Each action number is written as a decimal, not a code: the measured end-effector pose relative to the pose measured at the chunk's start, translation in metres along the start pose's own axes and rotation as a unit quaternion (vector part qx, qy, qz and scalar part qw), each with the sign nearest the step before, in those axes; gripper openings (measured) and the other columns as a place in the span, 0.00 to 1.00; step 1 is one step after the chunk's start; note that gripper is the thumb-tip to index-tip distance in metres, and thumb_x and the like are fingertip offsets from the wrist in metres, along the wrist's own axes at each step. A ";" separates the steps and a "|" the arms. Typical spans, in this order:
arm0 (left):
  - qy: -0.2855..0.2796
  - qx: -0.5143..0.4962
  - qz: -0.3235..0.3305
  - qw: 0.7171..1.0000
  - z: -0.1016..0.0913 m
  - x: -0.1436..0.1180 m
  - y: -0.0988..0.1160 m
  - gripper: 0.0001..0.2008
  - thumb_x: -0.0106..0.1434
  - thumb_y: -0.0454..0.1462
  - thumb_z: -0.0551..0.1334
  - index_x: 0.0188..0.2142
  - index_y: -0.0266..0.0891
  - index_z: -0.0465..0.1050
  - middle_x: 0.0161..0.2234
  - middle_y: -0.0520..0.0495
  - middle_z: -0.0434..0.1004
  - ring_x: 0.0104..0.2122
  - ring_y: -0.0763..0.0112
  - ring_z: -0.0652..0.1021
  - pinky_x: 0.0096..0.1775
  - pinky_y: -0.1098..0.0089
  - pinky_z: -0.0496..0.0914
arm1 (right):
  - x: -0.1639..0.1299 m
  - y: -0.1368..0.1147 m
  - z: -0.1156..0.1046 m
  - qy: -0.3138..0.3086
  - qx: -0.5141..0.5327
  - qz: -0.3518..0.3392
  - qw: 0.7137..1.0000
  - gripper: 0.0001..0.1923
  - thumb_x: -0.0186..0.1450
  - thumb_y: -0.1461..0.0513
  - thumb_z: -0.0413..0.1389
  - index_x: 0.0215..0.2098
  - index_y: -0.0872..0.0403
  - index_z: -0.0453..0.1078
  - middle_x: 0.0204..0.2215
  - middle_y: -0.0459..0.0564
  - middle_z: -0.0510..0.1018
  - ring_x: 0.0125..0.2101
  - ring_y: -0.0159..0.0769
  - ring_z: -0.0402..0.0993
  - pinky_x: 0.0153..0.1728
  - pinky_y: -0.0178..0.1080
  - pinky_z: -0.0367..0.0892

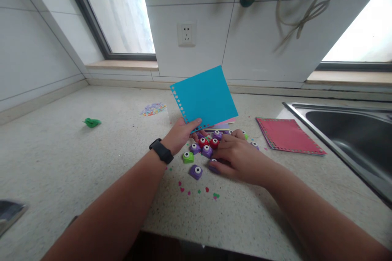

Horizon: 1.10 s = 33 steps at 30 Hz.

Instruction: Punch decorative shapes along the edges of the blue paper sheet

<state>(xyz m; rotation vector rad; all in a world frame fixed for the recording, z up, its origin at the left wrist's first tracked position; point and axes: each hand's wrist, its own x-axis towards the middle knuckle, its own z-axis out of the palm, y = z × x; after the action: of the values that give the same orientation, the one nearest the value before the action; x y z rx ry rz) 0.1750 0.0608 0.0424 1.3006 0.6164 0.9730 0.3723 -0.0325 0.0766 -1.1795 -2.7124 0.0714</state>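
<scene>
My left hand [183,132], with a dark watch at the wrist, pinches a sheet of blue paper [203,94] at its lower edge, thumb on top. The sheet is tilted above the counter, with small punched shapes along its left and lower edges. My right hand [237,155] rests among several small craft punches, its thumb and fingers apart. Its thumb touches a purple punch [213,165], partly hidden. Nearby stand a red punch [203,142], a green punch [188,157] and another purple punch [196,171]. Fingers hide part of the cluster.
Punched paper bits [207,190] lie in front of the punches. A stack of red punched paper [292,134] sits right, before the metal sink [352,138]. A sheet bearing colourful bits [153,109] and a green crumpled thing [92,122] lie left.
</scene>
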 end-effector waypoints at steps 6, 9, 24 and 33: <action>0.031 -0.029 0.001 0.999 -0.001 0.001 0.000 0.15 0.64 0.44 0.65 0.43 0.34 0.73 0.40 0.41 0.81 0.27 0.72 0.79 0.22 0.75 0.68 | -0.005 0.019 -0.007 0.092 -0.037 0.064 0.993 0.16 0.73 0.56 0.49 0.40 0.53 0.76 0.35 0.51 0.78 0.39 0.42 0.70 0.43 0.47 0.54; 0.041 -0.031 0.007 0.999 -0.003 0.002 -0.002 0.15 0.64 0.44 0.65 0.43 0.34 0.72 0.39 0.40 0.81 0.27 0.72 0.79 0.22 0.75 0.68 | -0.011 0.036 -0.011 0.127 -0.056 0.108 0.984 0.15 0.71 0.56 0.51 0.47 0.56 0.74 0.41 0.55 0.77 0.42 0.45 0.69 0.45 0.47 0.58; 0.056 -0.020 0.014 0.998 -0.002 0.002 -0.001 0.16 0.63 0.44 0.65 0.43 0.33 0.72 0.37 0.41 0.82 0.25 0.73 0.78 0.21 0.75 0.67 | -0.011 0.030 -0.017 -0.084 0.086 0.099 0.988 0.15 0.63 0.51 0.64 0.43 0.51 0.77 0.34 0.51 0.79 0.35 0.40 0.74 0.37 0.41 0.64; 0.054 -0.023 0.015 0.998 -0.002 0.003 -0.003 0.14 0.64 0.43 0.65 0.43 0.35 0.71 0.37 0.43 0.81 0.26 0.72 0.78 0.22 0.74 0.67 | -0.009 0.022 -0.012 -0.026 0.143 0.050 0.988 0.15 0.71 0.63 0.51 0.54 0.50 0.72 0.45 0.52 0.79 0.43 0.39 0.75 0.45 0.43 0.68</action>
<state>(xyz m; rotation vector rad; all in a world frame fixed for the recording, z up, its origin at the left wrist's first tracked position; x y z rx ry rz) 0.1756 0.0640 0.0397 1.2259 0.6548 1.0827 0.3962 -0.0247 0.0845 -1.2376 -2.5722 0.4925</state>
